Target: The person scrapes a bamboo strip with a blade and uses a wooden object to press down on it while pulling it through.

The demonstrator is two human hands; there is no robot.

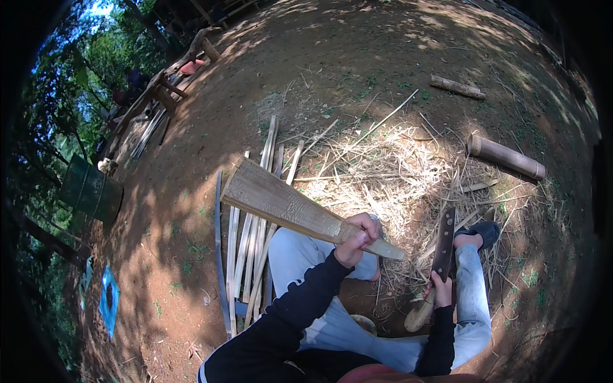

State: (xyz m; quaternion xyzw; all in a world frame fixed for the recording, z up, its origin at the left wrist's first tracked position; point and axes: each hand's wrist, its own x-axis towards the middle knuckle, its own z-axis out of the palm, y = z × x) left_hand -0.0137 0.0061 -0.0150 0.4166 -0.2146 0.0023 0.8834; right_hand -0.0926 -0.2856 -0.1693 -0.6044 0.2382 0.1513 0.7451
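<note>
My left hand (357,241) is closed around the narrow part of a flat, tapered wooden paddle (281,195). Its wide end points up and to the left, over a bundle of split strips, and its thin tip sticks out past my fist. Lower right, my right hand (440,291) grips a large knife (444,246) with a dark blade that shows several round spots or holes along it. The blade stands upward, close to my right foot, and a pale wooden handle end (418,316) extends below the hand. Paddle and knife are apart.
Long split strips (246,255) lie beside my left leg. Pale shavings (396,172) cover the ground ahead. Two bamboo lengths, one thick (507,158) and one thinner (456,87), lie right. A green drum (91,190) and a wooden bench (150,96) stand left.
</note>
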